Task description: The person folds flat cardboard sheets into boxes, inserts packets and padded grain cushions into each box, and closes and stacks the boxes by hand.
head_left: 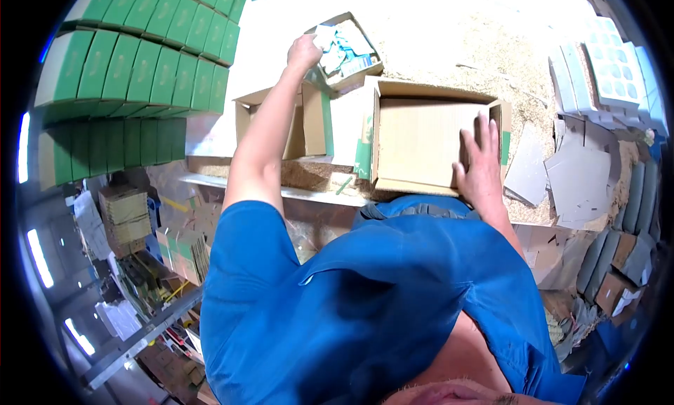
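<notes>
My left hand [304, 53] is stretched far forward to the left edge of a small cardboard box [375, 69]. Crumpled white and blue packets [342, 54] lie inside this box. The fingers look curled at the white packets, but what they hold, if anything, is hard to see. Nearer to me stands a larger open cardboard box [435, 93] with green on its outside and a flat brown bottom. My right hand [481, 159] reaches into its right side, fingers spread and holding nothing. Under my left forearm is another open carton [319, 121].
Rows of green and white boxes [133, 68] are stacked at the left. Sawdust-like bits [530, 114] cover part of the bright table. White trays with round hollows [612, 61] and grey cardboard sheets [579, 177] lie at the right. Flattened cartons [125, 219] stand beyond the table at the lower left.
</notes>
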Demonstrator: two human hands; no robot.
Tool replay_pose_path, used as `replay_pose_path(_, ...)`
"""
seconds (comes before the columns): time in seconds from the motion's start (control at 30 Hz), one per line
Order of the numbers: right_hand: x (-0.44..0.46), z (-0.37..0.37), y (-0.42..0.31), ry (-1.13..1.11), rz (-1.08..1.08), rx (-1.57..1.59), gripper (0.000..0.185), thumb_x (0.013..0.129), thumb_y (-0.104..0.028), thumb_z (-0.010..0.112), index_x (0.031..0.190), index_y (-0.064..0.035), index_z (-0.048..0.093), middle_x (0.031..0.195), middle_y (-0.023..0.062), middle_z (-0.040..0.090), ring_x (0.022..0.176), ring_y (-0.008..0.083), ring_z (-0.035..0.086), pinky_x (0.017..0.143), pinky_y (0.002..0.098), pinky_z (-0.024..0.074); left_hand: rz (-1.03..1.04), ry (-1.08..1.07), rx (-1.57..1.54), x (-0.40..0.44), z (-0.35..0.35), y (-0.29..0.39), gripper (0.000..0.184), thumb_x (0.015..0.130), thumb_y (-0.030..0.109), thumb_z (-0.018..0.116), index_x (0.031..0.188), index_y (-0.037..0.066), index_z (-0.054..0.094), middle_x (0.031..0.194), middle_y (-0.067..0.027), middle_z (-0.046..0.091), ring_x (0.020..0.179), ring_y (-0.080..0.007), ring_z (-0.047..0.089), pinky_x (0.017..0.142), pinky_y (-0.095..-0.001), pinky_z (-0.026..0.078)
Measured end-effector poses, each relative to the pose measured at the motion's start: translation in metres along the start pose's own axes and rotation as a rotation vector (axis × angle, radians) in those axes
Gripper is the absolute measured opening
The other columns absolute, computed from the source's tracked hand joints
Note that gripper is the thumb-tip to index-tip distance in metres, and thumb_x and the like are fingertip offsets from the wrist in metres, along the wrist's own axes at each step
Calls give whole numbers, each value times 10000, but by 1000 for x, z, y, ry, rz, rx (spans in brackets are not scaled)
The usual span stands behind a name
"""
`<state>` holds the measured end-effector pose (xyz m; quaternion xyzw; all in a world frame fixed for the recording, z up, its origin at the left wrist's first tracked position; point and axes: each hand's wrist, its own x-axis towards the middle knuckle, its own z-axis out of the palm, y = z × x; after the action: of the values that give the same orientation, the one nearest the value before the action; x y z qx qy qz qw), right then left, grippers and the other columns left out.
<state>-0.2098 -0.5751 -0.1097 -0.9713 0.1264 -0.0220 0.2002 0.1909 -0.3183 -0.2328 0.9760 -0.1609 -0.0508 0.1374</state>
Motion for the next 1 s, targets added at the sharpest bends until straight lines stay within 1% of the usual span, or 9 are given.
replay_pose_path(0.2, -6, -7, 2, -173, -67, -163, 368, 730, -86, 769, 1067, -3, 648, 1445, 200, 382, 1404, 428, 268, 1161, 506, 279, -52, -112, 191, 43, 30, 12, 467, 791, 394, 749, 1117, 71, 663, 1150, -133, 667, 1166, -311, 581, 961, -426, 489)
replay_pose_path(0.27, -8, 3, 11, -325, -106, 52, 340, 739, -106, 761, 1049, -16, 655, 1428, 159, 420, 1355, 407, 340, 1118, 497, 342, -51, -72, 252, 43, 33, 15, 544, 756, 459, 768, 1143, 92, 659, 1162, -118, 666, 1183, -302, 568, 958, -423, 490)
replay_pose_path(0.3, -8, 8, 12, -379, -76, 80, 350, 738, -111, 763, 1056, -18, 652, 1427, 161, 421, 1346, 404, 351, 1098, 484, 369, -40, -15, 217, 42, 34, 15, 437, 772, 367, 738, 1114, 101, 684, 1120, -136, 684, 1119, -318, 609, 926, -426, 506)
replay_pose_path(0.43, 11, 3, 11, -504, -93, 58, 407, 740, -156, 766, 1110, -48, 638, 1419, 148, 420, 1303, 392, 396, 999, 442, 472, -51, 112, -76, 44, 36, 11, 339, 745, 116, 590, 1056, 97, 725, 1022, -181, 700, 966, -354, 665, 877, -434, 522)
replay_pose_path(0.6, 19, 18, -3, -490, -91, -109, 492, 713, -249, 793, 1132, -49, 629, 1314, 219, 451, 1229, 394, 445, 1005, 435, 469, 32, 106, -40, 37, 32, 1, 350, 737, 112, 627, 1070, 103, 735, 1043, -183, 699, 989, -337, 666, 885, -411, 524)
replay_pose_path(0.67, 24, 19, -6, -540, -83, -171, 473, 723, -250, 791, 1119, -46, 633, 1319, 225, 446, 1236, 399, 442, 1000, 436, 468, -106, 99, -149, 38, 31, 2, 343, 714, 108, 662, 1047, 96, 743, 1025, -180, 706, 961, -329, 677, 872, -406, 530)
replay_pose_path(0.73, 24, 18, -3, -548, -80, -147, 462, 728, -254, 792, 1109, -44, 638, 1322, 232, 443, 1253, 389, 432, 1005, 436, 463, -128, 138, -142, 43, 38, -10, 290, 707, 145, 741, 988, 74, 756, 939, -158, 726, 865, -292, 701, 820, -381, 545)
replay_pose_path(0.83, 18, 14, 5, -495, -93, -70, 450, 733, -256, 786, 1105, -46, 644, 1313, 208, 466, 1252, 361, 457, 1003, 436, 465, -161, 91, -427, 39, 29, -13, 232, 705, 184, 840, 847, 18, 761, 757, -98, 726, 673, -168, 678, 676, -298, 538)
replay_pose_path(1.0, 14, 14, 25, -315, -70, 407, 345, 821, -196, 720, 1129, -47, 672, 1334, 164, 558, 1189, 307, 566, 1006, 405, 470, -134, 90, -736, 3, -15, 26, 191, 770, 130, 821, 771, -27, 713, 679, -39, 661, 614, -85, 573, 580, -239, 459)
